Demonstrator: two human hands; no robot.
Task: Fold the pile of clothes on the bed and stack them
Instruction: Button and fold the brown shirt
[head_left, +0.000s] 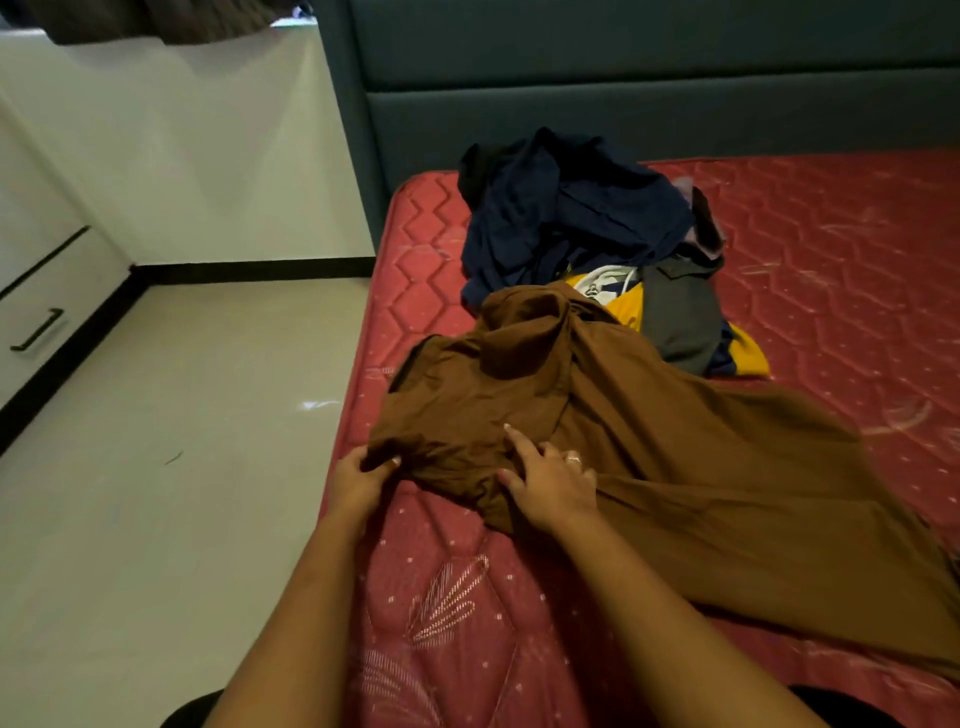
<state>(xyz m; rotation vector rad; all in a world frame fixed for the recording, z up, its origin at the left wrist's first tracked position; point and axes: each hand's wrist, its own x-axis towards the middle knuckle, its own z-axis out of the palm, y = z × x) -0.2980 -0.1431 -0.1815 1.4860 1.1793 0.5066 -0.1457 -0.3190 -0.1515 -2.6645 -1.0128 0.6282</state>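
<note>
While my left grip (363, 478) pinches the near left edge of the brown garment (649, 441), its fingers curled round a bunched fold of cloth, my right grip (550, 483) lies opened out on the same garment just to the right. The right fingers are spread and mostly straight, with the forefinger reaching toward the far side. They hold nothing and only rest on the cloth. A ring (573, 458) sits on one of them.

The brown garment lies across the red quilted bed (831, 260). Its crumpled upper part is under my grips and near the bed's left edge, and a long, flatter stretch runs off to the near right. Its far end rises in a rumpled hump that touches the pile (597, 244).

That pile sits farther up the bed, unfolded and heaped. A navy piece (561, 213) is on top at the far side, a grey piece (675, 317) is at the near right, and a yellow piece (631, 306) with some white cloth shows between them. I cannot tell what the smaller scraps at the pile's right edge are.

Beyond the pile stands a dark teal padded headboard (623, 78). To the left of the bed is a pale glossy floor (182, 415), and at the far left edge are white drawers (36, 291) with dark handles.
</note>
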